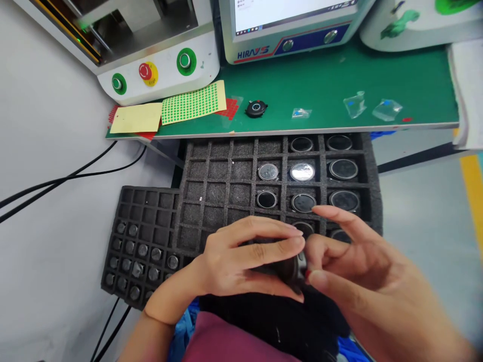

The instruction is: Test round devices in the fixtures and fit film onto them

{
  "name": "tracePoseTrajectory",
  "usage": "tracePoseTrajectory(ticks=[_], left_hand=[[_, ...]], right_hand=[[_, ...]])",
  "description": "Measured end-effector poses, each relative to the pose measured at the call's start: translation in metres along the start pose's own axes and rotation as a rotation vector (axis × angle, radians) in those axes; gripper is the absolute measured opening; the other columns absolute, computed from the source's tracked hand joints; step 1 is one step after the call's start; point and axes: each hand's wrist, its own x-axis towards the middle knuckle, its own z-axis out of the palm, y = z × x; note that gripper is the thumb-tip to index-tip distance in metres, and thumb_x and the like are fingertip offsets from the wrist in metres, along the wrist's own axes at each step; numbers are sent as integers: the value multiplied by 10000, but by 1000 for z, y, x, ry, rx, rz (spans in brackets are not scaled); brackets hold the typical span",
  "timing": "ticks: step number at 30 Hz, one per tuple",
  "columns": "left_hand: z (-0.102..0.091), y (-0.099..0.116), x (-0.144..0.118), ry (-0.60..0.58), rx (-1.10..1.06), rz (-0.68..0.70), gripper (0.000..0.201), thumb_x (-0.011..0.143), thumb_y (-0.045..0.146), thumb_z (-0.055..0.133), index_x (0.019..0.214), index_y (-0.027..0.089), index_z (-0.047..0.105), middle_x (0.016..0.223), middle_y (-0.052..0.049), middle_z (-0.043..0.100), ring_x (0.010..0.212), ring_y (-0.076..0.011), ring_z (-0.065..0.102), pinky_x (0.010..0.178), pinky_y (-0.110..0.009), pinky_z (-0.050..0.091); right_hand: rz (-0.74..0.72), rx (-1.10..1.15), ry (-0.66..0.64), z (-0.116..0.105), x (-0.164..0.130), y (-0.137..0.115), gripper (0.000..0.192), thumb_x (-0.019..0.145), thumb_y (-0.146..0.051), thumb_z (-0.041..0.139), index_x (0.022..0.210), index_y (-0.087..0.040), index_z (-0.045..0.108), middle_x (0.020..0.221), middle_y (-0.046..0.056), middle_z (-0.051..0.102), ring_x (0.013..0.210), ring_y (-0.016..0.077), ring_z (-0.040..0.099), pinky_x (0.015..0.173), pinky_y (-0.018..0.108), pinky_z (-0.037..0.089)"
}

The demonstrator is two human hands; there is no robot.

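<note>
Small round dark part (292, 266) sits pinched between both hands just above the near edge of the big foam tray (226, 186); left hand (241, 261) has its grip closed round it w/ thumb under & fingers over, right hand (339, 271) nips its right edge w/ thumb & a bent finger, other fingers spread free. Best, I'd say, to keep the part low over the tray, hold by the rim only, not the face, & steady w/ the left while the right does the fine work. Round pieces (302, 172) fill the right-hand cells, a smaller foam tray (139, 241) lies left, green surface (339, 75) beyond.
</note>
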Motion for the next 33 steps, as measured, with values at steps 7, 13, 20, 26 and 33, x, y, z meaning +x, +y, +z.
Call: tracePoseTrajectory(ticks=[7, 13, 20, 26, 33], left_hand=[[-1, 1, 3, -25, 3, 2, 630, 754, 186, 821, 1338, 133, 592, 1135, -131, 708, 1095, -200, 687, 934, -301, 602], [-1, 1, 3, -31, 14, -27, 660, 771, 202, 810, 1382, 186, 560, 1154, -110, 708, 1095, -190, 688, 922, -298, 605], [-2, -2, 4, -36, 6, 11, 657, 790, 223, 795, 1396, 180, 545, 1146, -112, 713, 1082, -208, 696, 910, -320, 616], [-4, -1, 3, -54, 32, 9, 652, 816, 219, 771, 1417, 197, 520, 1146, -105, 710, 1099, -207, 691, 914, -323, 617], [0, -7, -3, -24, -154, -70, 723, 781, 331, 802, 1441, 292, 507, 1174, -79, 717, 1058, -216, 711, 882, -303, 613]], right_hand=[[149, 98, 160, 13, -5, -10, 686, 591, -252, 953, 1136, -331, 545, 581, -104, 577, 518, 70, 583, 533, 144, 510], [213, 114, 251, 23, -5, -13, 750, 503, -265, 977, 1108, -312, 536, 559, -101, 559, 501, 84, 548, 523, 179, 479], [200, 114, 236, 20, -4, -11, 702, 533, -219, 950, 1095, -299, 538, 556, -102, 552, 501, 111, 579, 525, 209, 510], [218, 111, 235, 18, -4, -9, 683, 545, -210, 952, 1097, -299, 558, 574, -103, 574, 526, 86, 584, 547, 170, 519], [74, 151, 109, 12, 7, 12, 628, 561, -337, 963, 1086, -290, 621, 723, -48, 599, 641, 110, 628, 566, 190, 558]])
